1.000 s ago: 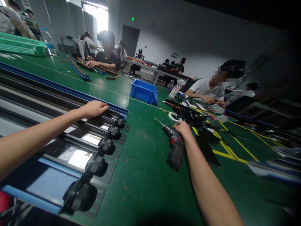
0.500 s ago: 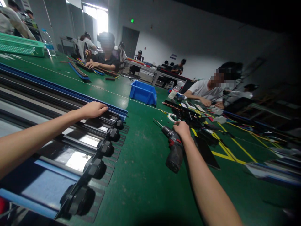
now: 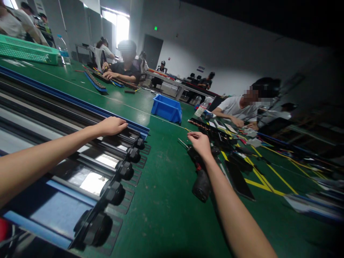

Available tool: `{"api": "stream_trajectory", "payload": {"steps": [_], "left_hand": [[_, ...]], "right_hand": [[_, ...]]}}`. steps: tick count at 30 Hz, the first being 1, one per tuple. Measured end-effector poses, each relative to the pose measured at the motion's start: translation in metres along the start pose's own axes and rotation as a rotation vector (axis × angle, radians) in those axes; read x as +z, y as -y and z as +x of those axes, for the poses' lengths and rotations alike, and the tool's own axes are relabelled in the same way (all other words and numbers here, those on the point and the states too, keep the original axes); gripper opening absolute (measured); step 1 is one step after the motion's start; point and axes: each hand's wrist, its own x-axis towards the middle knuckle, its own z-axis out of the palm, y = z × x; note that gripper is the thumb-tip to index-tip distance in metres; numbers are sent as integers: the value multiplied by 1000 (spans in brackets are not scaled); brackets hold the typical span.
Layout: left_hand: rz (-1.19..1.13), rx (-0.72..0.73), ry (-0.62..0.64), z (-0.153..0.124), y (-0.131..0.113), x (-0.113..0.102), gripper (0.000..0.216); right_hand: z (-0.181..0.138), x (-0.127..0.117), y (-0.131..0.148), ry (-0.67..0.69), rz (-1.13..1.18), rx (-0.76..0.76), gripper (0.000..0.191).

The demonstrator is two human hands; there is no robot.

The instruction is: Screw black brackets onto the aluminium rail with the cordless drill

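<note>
Green tabletop (image 3: 161,208); left hand (image 3: 114,126) atop rails (image 3: 53,104), right hand (image 3: 201,145) curled above drill (image 3: 201,185).

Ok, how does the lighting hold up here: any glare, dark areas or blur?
Head view: the bright rectangular window is blown out; head view: white glare sits on the glossy flat panel at lower left; head view: the right edge looks dark and smeared; head view: the bare right hand and black-and-red cordless drill come out fairly clear.

Black-and-red drill (image 3: 201,186) at five o'clock, green table (image 3: 161,200), yellow stripes (image 3: 255,184) at four, black-and-blue rails (image 3: 59,107) at nine, blue bin (image 3: 166,110) at twelve, green mesh basket (image 3: 37,54) at ten
</note>
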Motion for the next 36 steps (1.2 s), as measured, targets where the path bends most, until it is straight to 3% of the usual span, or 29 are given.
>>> {"api": "stream_trajectory", "payload": {"steps": [5,10,13,20,36], "left_hand": [[5,-7,-13,-1,0,0,53],[-3,-12,-2,-2,-3,-2,53],[5,-8,0,-2,-3,-3,53],[15,3,0,0,0,1,54],[84,-38,57,2,0,1,61]], "right_hand": [[-3,6,28,87,-11,9,27],[16,14,36,185,1,37,27],[31,25,31,246,13,72,23],[30,41,1,286,167,186,52],[29,49,-10,303,295,273,49]]}}
